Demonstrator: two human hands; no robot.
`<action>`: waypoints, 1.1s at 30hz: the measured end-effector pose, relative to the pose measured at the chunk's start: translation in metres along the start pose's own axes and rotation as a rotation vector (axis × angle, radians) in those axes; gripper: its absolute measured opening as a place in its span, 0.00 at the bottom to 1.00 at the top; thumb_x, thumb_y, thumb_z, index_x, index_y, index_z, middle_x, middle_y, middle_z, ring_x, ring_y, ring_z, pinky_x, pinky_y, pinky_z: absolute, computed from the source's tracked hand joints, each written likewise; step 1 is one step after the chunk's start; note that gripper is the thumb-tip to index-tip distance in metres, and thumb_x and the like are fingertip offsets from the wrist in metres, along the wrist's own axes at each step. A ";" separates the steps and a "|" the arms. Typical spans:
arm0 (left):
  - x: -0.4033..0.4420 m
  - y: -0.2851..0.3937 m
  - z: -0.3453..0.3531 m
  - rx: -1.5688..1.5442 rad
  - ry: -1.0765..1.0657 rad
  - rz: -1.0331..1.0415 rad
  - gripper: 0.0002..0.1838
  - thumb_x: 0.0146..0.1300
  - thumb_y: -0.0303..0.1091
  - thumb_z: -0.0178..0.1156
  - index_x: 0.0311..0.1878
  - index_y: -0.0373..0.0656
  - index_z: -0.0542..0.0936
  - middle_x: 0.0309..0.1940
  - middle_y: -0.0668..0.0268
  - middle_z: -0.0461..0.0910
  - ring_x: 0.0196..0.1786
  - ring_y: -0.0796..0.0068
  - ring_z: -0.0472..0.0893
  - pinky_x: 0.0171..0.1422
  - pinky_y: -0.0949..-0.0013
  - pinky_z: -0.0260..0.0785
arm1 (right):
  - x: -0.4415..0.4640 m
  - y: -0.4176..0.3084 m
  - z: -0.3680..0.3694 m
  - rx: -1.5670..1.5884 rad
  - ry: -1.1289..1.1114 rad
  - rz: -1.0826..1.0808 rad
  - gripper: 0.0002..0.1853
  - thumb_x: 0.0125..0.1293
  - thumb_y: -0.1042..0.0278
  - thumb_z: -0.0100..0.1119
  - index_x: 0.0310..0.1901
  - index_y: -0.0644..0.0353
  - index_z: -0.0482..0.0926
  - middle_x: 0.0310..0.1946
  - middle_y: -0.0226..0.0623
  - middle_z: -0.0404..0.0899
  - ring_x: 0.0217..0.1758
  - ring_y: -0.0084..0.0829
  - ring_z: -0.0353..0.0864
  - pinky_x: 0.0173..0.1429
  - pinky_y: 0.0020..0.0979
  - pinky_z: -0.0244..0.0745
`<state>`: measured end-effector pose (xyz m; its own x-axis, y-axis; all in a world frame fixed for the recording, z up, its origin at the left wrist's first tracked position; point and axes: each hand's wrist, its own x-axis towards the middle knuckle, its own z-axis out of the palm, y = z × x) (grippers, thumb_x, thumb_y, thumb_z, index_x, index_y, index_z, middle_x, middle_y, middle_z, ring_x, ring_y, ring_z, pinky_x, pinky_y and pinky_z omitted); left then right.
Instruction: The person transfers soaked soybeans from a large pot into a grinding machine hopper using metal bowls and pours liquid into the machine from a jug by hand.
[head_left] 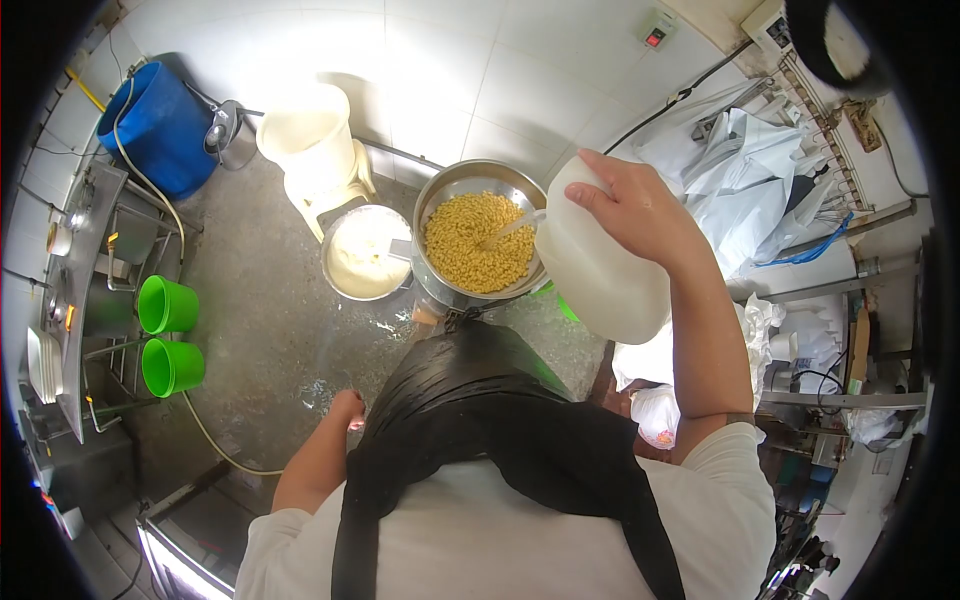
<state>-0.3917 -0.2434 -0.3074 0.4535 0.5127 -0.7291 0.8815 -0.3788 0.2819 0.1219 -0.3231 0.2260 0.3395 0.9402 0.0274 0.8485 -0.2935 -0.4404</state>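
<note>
My right hand (625,205) grips the top of a large translucent white plastic jug (605,280), tipped over to the left. A stream of clear liquid runs from its mouth into a wide metal bowl (428,262). Yellow soaked beans or kernels (478,243) fill much of that bowl. Down at my left side, my left hand (348,409) hangs with its fingers curled in, and I see nothing in it. Just left of the metal bowl stands a round container (347,287) of pale, creamy batter or paste, with a flat light-coloured tool (399,250) at its rim.
A cream plastic chair (322,190) with a pale tub (305,125) is against the wall. Further left are a blue barrel (158,130), two green buckets (172,367), a metal sink counter (85,290) and a hose (215,432) across the floor. White plastic sheets (740,185) hang at right.
</note>
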 end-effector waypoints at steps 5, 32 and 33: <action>-0.023 0.021 -0.010 -0.232 0.048 -0.156 0.12 0.66 0.33 0.59 0.42 0.36 0.87 0.30 0.41 0.85 0.29 0.46 0.88 0.35 0.50 0.84 | 0.002 0.000 0.001 0.018 -0.017 0.003 0.33 0.74 0.51 0.62 0.68 0.74 0.76 0.56 0.64 0.83 0.60 0.57 0.84 0.66 0.42 0.77; -0.019 0.030 -0.011 -0.153 -0.041 -0.169 0.28 0.72 0.55 0.57 0.54 0.38 0.88 0.57 0.43 0.84 0.64 0.44 0.82 0.69 0.48 0.73 | 0.002 -0.003 -0.001 -0.002 -0.008 -0.017 0.32 0.73 0.52 0.63 0.67 0.73 0.76 0.51 0.66 0.84 0.55 0.58 0.86 0.61 0.43 0.79; -0.018 0.029 -0.010 -0.153 -0.041 -0.169 0.28 0.72 0.55 0.57 0.54 0.38 0.88 0.57 0.43 0.84 0.64 0.44 0.82 0.69 0.48 0.73 | 0.001 -0.002 0.000 -0.006 -0.003 -0.021 0.32 0.73 0.52 0.63 0.67 0.74 0.76 0.51 0.66 0.84 0.55 0.58 0.86 0.62 0.43 0.79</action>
<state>-0.3730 -0.2562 -0.2797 0.2950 0.5263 -0.7975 0.9555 -0.1676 0.2428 0.1205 -0.3211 0.2276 0.3199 0.9468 0.0335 0.8578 -0.2745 -0.4345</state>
